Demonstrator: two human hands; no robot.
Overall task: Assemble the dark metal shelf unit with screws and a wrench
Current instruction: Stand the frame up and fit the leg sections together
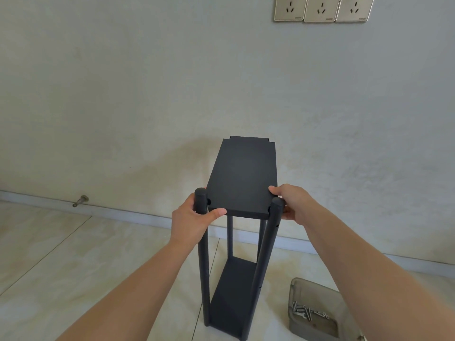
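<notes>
On the tiled floor, close to the wall, stands the half-built dark shelf unit, its bottom panel already sitting between four upright posts. The person holds the top shelf panel level at the post tops. The left hand wraps round the near-left post, thumb pressed along the panel's front edge; the right hand grips the panel's near-right corner just beside the near-right post, thumb on top, fingers under.

To my eye the step is seating this panel. Its far corners, at twelve o'clock, show notches free of any post, so the far end looks not yet settled. I'd keep the panel flat, ease each notch against its post and line the side holes up with the post holes before letting go with either hand. Tilting it could splay the posts.

At five o'clock from the unit lies a grey tray with loose screws and what may be the wrench, near enough for the right hand. A door stop sits at nine o'clock by the skirting, wall sockets at one o'clock high up. Nothing blocks the work, though the wall leaves little room behind.
</notes>
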